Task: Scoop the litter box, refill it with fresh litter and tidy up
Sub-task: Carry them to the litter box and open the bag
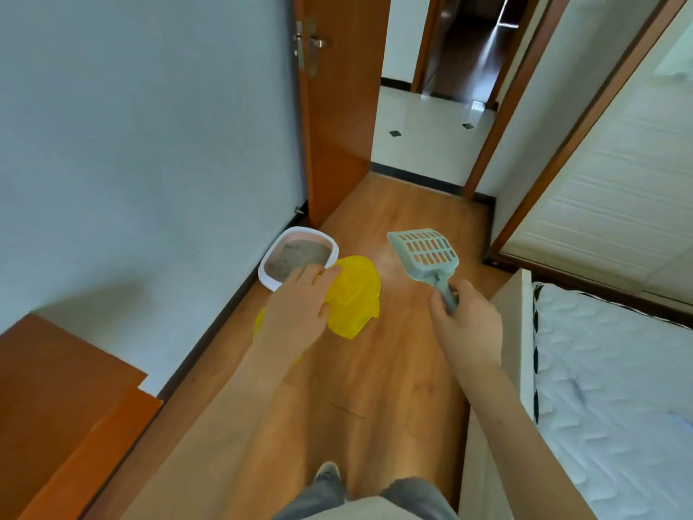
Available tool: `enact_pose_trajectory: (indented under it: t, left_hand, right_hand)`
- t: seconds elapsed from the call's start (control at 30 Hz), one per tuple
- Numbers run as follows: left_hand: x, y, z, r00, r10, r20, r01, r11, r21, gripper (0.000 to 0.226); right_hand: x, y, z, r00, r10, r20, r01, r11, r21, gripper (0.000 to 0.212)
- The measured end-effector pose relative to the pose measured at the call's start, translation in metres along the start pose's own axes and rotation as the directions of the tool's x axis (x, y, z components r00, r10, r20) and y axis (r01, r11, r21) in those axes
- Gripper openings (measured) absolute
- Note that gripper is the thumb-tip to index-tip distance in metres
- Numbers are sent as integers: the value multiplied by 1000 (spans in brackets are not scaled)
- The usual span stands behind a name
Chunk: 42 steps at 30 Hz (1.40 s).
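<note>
The litter box (298,257) sits on the wooden floor (375,369) against the pale wall (150,144), just beside the foot of the open brown door (337,106). It is a white, rounded tray with a pinkish inner wall, and grey litter (294,257) fills its bottom. Its near corner is hidden behind the left hand.

The left hand (300,309) is held out above the floor in front of the box, fingers curled round a crumpled yellow plastic bag (354,294). The bag bulges out to the right of the hand, and a bit of yellow shows past the wrist on the left as well.

The right hand (465,320) grips the handle of a pale green litter scoop (423,253). The fingers wrap the handle and the thumb lies along it. The slotted head of the scoop points up and away from the person, and the floor shows through its slots. Scoop and bag are apart, with bare floor between them.

To the right stands a bed with a white quilted mattress (618,388), and beyond it a cream wardrobe door (618,182). At lower left is a piece of brown wooden furniture (56,407). Through the doorway a white tiled floor (431,137) is visible. At the bottom edge a shoe (327,472) and grey trouser legs show.
</note>
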<state>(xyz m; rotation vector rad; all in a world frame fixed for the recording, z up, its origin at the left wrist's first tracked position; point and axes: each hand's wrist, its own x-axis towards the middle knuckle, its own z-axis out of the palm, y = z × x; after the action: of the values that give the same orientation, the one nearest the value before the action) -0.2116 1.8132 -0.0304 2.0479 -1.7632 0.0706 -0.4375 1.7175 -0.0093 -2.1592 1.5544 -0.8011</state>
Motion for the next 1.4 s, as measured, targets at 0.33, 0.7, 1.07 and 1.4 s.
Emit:
enact_pose_trajectory:
  t: [0.33,0.7,1.07,1.4]
  left_hand:
    - [180,-21,85,1000,-8,1,8,1000,1,62]
    - [324,-25,118,892,-451,-37,452,885,116,62]
    - [359,-133,129,656,-725,-209,753,648,115,65]
    - [409,-232,132,490,-834,-254,869,490,69,64]
  right_hand:
    - [202,45,48,998,-33,56,33,999,10,18]
    - [433,59,105,883,-304,357,288,953,100,20]
    - [546,-19,235,721,-444,532,418,891,177,20]
    - [634,-92,333,601,-548,582,537,816,214,21]
